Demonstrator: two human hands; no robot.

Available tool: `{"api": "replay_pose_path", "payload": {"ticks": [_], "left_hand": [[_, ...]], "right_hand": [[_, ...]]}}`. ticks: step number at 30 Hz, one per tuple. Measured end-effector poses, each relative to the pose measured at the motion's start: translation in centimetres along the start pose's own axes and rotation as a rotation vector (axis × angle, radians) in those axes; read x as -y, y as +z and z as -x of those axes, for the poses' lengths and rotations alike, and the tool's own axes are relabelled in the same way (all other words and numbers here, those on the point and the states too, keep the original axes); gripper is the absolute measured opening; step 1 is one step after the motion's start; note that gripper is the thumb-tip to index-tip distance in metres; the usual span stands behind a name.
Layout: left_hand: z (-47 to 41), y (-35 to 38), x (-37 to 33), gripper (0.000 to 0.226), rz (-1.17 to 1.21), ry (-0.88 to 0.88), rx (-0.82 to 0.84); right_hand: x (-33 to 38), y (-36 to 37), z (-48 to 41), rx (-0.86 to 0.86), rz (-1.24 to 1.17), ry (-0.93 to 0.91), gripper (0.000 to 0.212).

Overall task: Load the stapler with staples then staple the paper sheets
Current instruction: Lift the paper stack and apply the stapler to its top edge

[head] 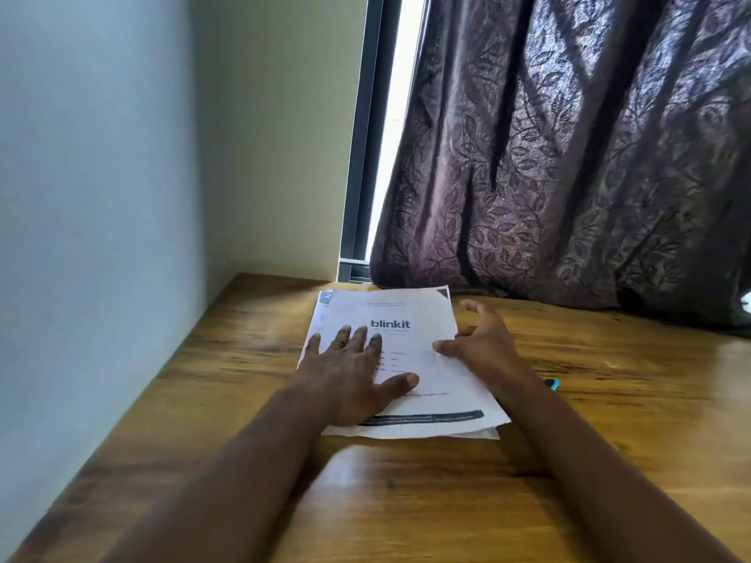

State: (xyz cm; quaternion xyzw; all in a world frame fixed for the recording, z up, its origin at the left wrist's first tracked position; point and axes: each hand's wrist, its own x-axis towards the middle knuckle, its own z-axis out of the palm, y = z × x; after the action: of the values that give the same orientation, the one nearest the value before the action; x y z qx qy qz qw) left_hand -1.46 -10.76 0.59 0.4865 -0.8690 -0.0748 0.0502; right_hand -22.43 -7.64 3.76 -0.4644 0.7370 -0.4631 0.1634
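Note:
A small stack of white printed paper sheets [422,314] lies on the wooden table [426,489], near its far edge. My left hand [349,375] rests flat on the left half of the top sheet, fingers spread. My right hand [479,343] is at the stack's right edge, thumb on the paper and fingers spread beyond the edge; it grips nothing that I can see. A small blue and black object [553,384] peeks out just right of my right forearm; most of it is hidden. No stapler is clearly in view.
A dark patterned curtain [569,156] hangs down to the table's far right side. A window frame [361,156] and a pale wall [122,156] close off the back and the left.

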Motion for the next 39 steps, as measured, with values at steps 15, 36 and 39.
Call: {"api": "replay_pose_path", "payload": {"ticks": [15,36,39], "left_hand": [[0.6,-1.6,-0.2,0.087,0.191,-0.04,-0.199],[0.9,-4.3,1.2,0.015,0.887,0.047,-0.85],[1.2,-4.5,0.7,0.01,0.903,0.049,-0.919]], "right_hand": [[-1.0,-2.1,0.3,0.266,-0.43,-0.033,0.023],[0.3,-3.8,0.9,-0.106,-0.009,-0.553,0.015],[0.5,-3.6,1.4,-0.177,0.118,-0.651,0.024]]}}
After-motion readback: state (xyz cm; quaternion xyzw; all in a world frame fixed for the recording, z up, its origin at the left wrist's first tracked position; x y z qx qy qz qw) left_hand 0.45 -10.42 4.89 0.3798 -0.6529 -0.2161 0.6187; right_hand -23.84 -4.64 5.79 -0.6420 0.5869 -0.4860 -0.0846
